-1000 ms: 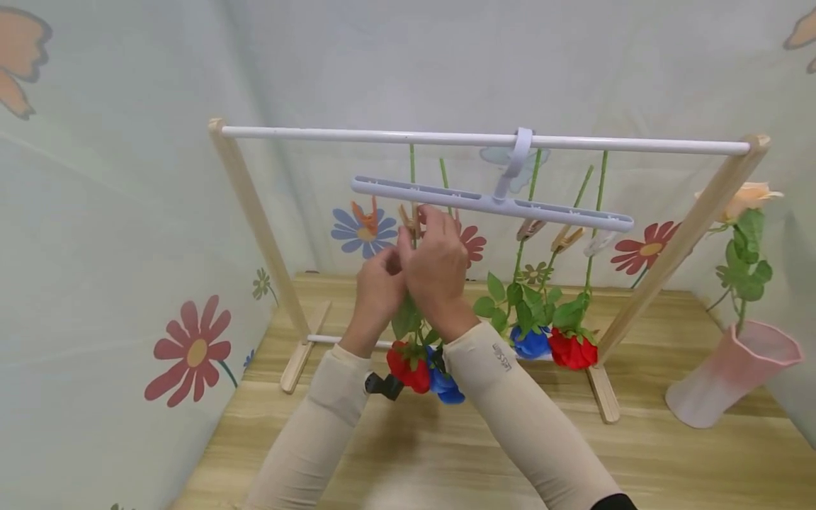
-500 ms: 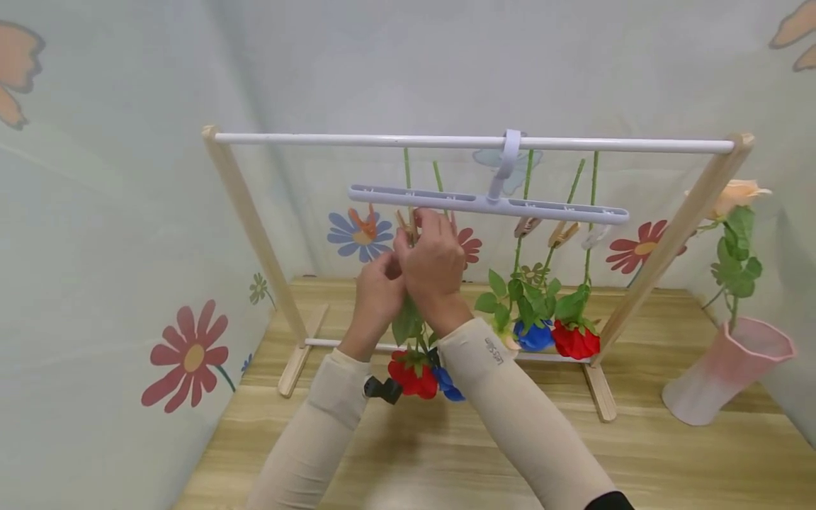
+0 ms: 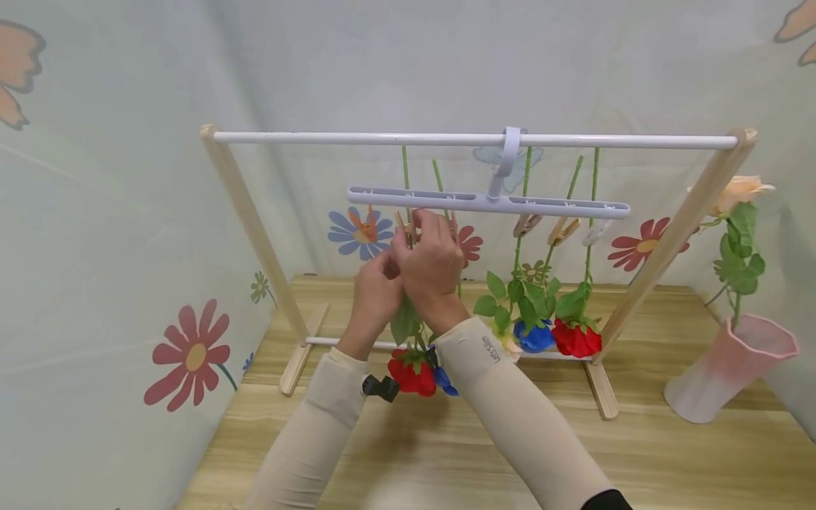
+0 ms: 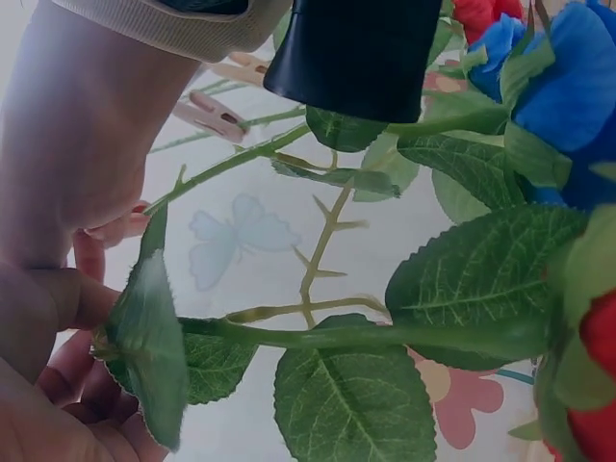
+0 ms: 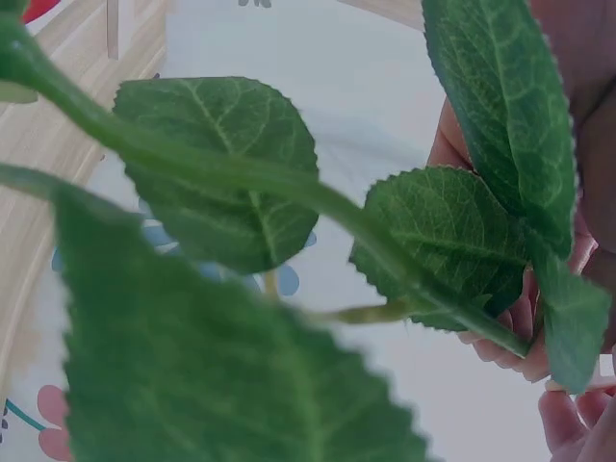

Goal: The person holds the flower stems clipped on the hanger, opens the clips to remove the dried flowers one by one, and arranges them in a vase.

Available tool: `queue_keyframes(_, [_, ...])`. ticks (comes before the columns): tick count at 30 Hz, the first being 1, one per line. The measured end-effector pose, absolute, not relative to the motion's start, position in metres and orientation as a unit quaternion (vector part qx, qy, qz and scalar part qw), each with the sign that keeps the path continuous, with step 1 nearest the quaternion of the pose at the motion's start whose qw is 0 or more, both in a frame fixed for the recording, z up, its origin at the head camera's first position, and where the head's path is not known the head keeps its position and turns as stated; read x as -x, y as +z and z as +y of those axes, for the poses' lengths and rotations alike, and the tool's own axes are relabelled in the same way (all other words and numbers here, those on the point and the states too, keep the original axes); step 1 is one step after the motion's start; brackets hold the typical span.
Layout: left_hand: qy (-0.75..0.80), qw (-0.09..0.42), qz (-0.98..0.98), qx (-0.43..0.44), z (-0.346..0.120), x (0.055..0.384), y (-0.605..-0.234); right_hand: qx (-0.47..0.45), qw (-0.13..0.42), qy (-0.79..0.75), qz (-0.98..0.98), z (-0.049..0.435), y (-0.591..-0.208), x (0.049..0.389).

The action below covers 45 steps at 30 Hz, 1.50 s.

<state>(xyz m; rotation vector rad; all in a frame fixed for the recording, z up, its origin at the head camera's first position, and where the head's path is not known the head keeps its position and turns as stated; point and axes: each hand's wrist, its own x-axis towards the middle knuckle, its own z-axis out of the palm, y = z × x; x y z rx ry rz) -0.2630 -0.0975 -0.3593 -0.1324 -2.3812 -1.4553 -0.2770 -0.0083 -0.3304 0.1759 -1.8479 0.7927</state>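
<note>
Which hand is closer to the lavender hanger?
The right. The right hand is just below the hanger, toward its left end; the left hand is lower, gripping a flower stem.

Dark lettering on the person's right sleeve reads "LetsSlim".

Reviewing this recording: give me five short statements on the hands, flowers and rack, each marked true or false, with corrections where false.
1. The lavender hanger hooks over the white top rail of the rack. True.
2. A vase stands to the left of the rack. False: the pink-and-white vase stands to its right.
3. The left hand holds a rose stem. True.
4. Every clip grips a stem. False: the orange clip shows none.
5. The right hand touches a wooden clip below the hanger. True.
</note>
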Motion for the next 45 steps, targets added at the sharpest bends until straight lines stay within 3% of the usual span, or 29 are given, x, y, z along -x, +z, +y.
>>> queue_keyframes(12, [-0.539,0.145,-0.829,0.04,-0.097,0.262,-0.36,-0.081,0.543,0.342,-0.763,-0.009,-0.333,0.277])
queue_keyframes(21, [-0.474,0.159,-0.864,0.058,-0.107,0.261,-0.368,-0.079,0.523,0.358,-0.77,-0.013,-0.329,0.274])
queue_keyframes(31, [-0.406,0.11,-0.904,0.068,-0.136,0.238,-0.377,-0.087,0.518,0.349,-0.776,-0.01,-0.332,0.273])
queue_keyframes(38, [-0.316,0.145,-0.933,0.09,-0.16,0.217,-0.383,-0.105,0.519,0.345,-0.775,-0.006,-0.34,0.273])
queue_keyframes(45, [-0.247,0.237,-0.933,0.113,-0.181,0.2,-0.392,-0.156,0.528,0.332,-0.766,0.001,-0.347,0.27])
